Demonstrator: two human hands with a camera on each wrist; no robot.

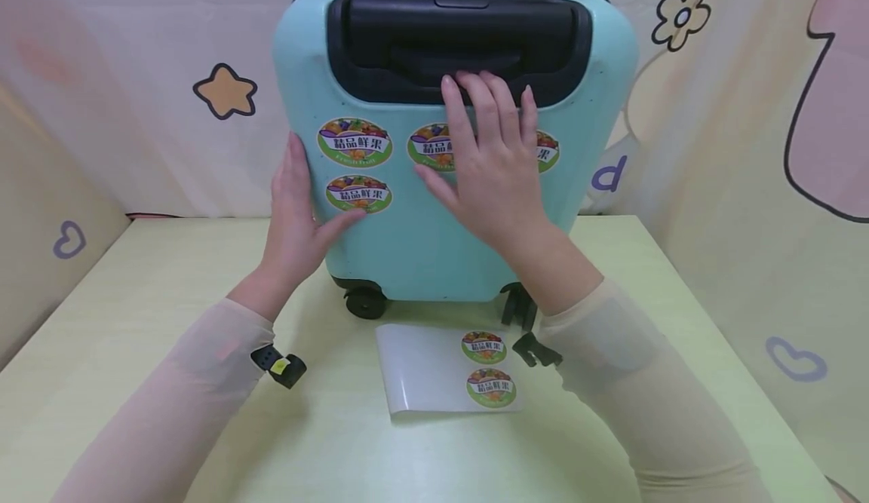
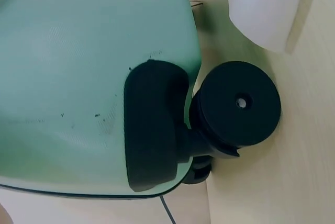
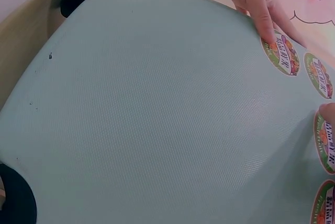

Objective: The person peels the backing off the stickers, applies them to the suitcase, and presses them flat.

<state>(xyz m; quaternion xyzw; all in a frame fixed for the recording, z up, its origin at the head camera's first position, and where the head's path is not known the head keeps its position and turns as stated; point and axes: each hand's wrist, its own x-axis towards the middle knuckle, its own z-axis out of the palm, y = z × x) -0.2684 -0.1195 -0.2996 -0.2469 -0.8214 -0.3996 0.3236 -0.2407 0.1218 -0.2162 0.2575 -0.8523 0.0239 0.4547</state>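
Observation:
A light blue suitcase (image 1: 434, 246) stands upright with its front facing me. My left hand (image 1: 295, 220) rests along its left side, fingers straight. In the right wrist view, the left thumb (image 3: 264, 28) touches the edge of the lower oval fruit sticker (image 3: 281, 54). My right hand (image 1: 495, 160) lies spread over the front, fingertips up at the black handle recess (image 1: 455, 50). It partly covers the middle sticker (image 1: 429, 146) and the right sticker (image 1: 547, 151) of the upper row. The upper left sticker (image 1: 355, 142) shows whole.
A glossy white backing sheet (image 1: 428, 371) with two oval stickers (image 1: 491, 387) lies on the pale table (image 1: 326, 443) before the suitcase. Black wheels (image 1: 366, 302) support the case. Behind and beside the table hangs a patterned curtain (image 1: 156, 111).

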